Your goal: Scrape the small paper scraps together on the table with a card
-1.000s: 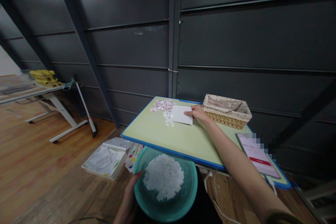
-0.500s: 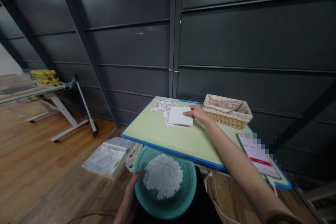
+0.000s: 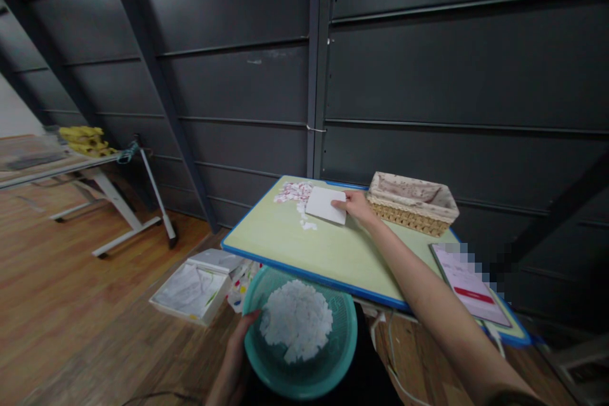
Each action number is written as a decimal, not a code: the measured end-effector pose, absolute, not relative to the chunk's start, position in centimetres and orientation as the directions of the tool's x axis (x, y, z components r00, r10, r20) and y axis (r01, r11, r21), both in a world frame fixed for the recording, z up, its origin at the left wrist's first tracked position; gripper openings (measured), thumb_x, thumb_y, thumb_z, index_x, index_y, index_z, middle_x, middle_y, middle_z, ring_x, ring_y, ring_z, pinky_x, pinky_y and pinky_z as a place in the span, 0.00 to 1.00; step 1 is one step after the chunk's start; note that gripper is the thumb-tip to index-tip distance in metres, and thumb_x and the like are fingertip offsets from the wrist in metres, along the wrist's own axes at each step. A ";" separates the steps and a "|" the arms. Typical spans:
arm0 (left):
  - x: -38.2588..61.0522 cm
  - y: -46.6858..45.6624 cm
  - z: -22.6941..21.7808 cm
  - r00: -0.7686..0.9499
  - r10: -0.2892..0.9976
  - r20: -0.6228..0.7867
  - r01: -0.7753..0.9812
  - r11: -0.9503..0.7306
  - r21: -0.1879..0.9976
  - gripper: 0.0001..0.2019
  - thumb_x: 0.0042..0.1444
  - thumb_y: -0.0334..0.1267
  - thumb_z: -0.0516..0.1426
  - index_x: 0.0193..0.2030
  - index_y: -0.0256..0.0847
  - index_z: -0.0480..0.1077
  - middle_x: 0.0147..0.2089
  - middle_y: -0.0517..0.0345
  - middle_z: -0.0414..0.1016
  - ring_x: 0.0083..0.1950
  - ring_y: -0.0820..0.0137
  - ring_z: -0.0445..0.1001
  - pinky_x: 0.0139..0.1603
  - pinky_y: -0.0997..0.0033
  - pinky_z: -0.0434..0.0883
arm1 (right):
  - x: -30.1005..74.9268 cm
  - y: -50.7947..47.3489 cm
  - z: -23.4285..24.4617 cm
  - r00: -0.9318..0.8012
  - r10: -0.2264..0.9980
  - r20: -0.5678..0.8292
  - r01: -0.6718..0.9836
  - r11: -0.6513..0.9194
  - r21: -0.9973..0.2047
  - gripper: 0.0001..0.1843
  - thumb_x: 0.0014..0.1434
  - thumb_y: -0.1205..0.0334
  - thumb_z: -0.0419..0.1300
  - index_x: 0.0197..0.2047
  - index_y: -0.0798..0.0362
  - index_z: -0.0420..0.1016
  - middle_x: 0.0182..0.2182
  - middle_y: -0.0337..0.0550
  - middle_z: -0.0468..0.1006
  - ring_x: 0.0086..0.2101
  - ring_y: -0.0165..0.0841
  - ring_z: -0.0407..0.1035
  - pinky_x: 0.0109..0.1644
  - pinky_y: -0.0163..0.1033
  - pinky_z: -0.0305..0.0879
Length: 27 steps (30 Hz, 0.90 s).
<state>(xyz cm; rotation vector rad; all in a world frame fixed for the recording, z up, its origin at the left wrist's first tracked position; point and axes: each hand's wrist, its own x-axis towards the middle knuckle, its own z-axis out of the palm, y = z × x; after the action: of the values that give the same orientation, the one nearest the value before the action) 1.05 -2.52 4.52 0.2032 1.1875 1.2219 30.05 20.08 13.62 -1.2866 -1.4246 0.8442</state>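
Note:
My right hand (image 3: 354, 206) grips a square white card (image 3: 326, 204) by its right edge, thumb on top. The card is tilted over the yellow-green table (image 3: 285, 250), beside small white paper scraps (image 3: 308, 225). Behind and left of it lies a heap of white and reddish scraps (image 3: 294, 191). My left hand (image 3: 247, 323) is closed on the left rim of a green plastic basket (image 3: 349, 336), which rests at my lap under the table's front edge. A pile of white paper pieces (image 3: 297, 320) fills the basket's middle.
A cloth-lined woven basket (image 3: 412, 203) stands at the table's back right, with a tablet (image 3: 471, 285) in front of it. An open white box (image 3: 193, 292) sits on the floor at left. Farther left is another table (image 3: 57, 168) holding yellow items. Cables hang below the table.
My right hand has shifted the card slightly back and tilted it differently, so more of the small scraps in front of it show. My left hand stays on the basket rim.

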 end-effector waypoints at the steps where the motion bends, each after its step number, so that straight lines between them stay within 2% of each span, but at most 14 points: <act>1: 0.9 -2.5 4.4 -0.122 0.795 -0.594 -0.621 0.405 0.671 0.15 0.48 0.40 0.65 0.43 0.39 0.78 0.34 0.50 0.85 0.46 0.52 0.81 0.47 0.56 0.76 | 29.8 20.3 13.3 0.067 0.973 0.223 0.285 0.195 -0.938 0.15 0.36 0.56 0.64 0.27 0.58 0.76 0.24 0.42 0.76 0.25 0.31 0.64 0.28 0.35 0.56; 4: 0.6 -2.5 4.1 -0.099 0.798 -0.594 -0.621 0.417 0.664 0.15 0.48 0.42 0.65 0.43 0.40 0.79 0.34 0.51 0.85 0.42 0.55 0.82 0.46 0.58 0.75 | 29.2 20.6 12.6 0.053 0.977 0.208 0.303 0.183 -0.935 0.15 0.35 0.56 0.65 0.26 0.58 0.75 0.22 0.41 0.74 0.24 0.30 0.63 0.27 0.34 0.54; 8: 0.3 -2.6 3.9 -0.130 0.807 -0.576 -0.597 0.400 0.695 0.11 0.48 0.41 0.65 0.38 0.38 0.79 0.29 0.54 0.83 0.34 0.61 0.81 0.38 0.64 0.74 | 28.7 20.2 12.9 -0.010 0.982 0.188 0.243 0.185 -0.952 0.17 0.35 0.55 0.67 0.27 0.59 0.75 0.22 0.40 0.73 0.24 0.29 0.62 0.26 0.34 0.54; 11: 0.4 -2.5 4.0 -0.139 0.820 -0.555 -0.607 0.372 0.702 0.11 0.50 0.38 0.64 0.39 0.38 0.79 0.31 0.55 0.84 0.37 0.62 0.81 0.41 0.66 0.74 | 28.2 19.6 13.3 -0.021 0.975 0.222 0.239 0.220 -0.946 0.18 0.36 0.53 0.67 0.28 0.58 0.75 0.22 0.40 0.73 0.24 0.29 0.62 0.27 0.34 0.55; 14: 0.8 -2.4 4.4 -0.127 0.784 -0.607 -0.642 0.401 0.653 0.11 0.52 0.37 0.63 0.42 0.38 0.78 0.32 0.54 0.84 0.40 0.60 0.82 0.45 0.63 0.75 | 27.9 19.1 13.6 -0.065 0.975 0.210 0.271 0.220 -0.937 0.16 0.36 0.53 0.67 0.25 0.57 0.73 0.21 0.39 0.71 0.24 0.29 0.61 0.27 0.35 0.54; 19: 0.9 -2.3 4.5 -0.106 0.792 -0.602 -0.670 0.390 0.632 0.13 0.50 0.37 0.64 0.43 0.39 0.79 0.33 0.53 0.85 0.45 0.58 0.81 0.48 0.62 0.75 | 28.6 18.5 14.8 -0.092 0.978 0.185 0.251 0.203 -0.946 0.16 0.35 0.55 0.68 0.24 0.58 0.74 0.20 0.39 0.71 0.22 0.28 0.60 0.25 0.34 0.51; 22: 0.7 -2.3 4.4 -0.120 0.791 -0.600 -0.662 0.387 0.642 0.14 0.47 0.37 0.66 0.43 0.39 0.79 0.35 0.52 0.85 0.46 0.56 0.81 0.48 0.60 0.76 | 29.5 18.3 15.6 -0.097 0.978 0.184 0.260 0.203 -0.944 0.15 0.34 0.56 0.68 0.23 0.58 0.74 0.19 0.39 0.71 0.22 0.28 0.60 0.24 0.34 0.51; 27: 0.7 -2.2 4.5 -0.136 0.788 -0.600 -0.639 0.393 0.661 0.12 0.46 0.38 0.66 0.39 0.38 0.80 0.33 0.51 0.84 0.45 0.55 0.81 0.46 0.59 0.76 | 30.2 18.1 15.8 -0.143 0.979 0.144 0.312 0.183 -0.932 0.13 0.35 0.58 0.67 0.23 0.58 0.76 0.19 0.39 0.72 0.21 0.28 0.60 0.24 0.33 0.51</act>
<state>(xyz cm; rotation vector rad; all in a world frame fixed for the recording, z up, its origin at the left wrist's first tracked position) 0.71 -2.20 4.53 0.1629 1.1776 1.2392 30.16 18.11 15.83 -1.2565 -1.6127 0.9935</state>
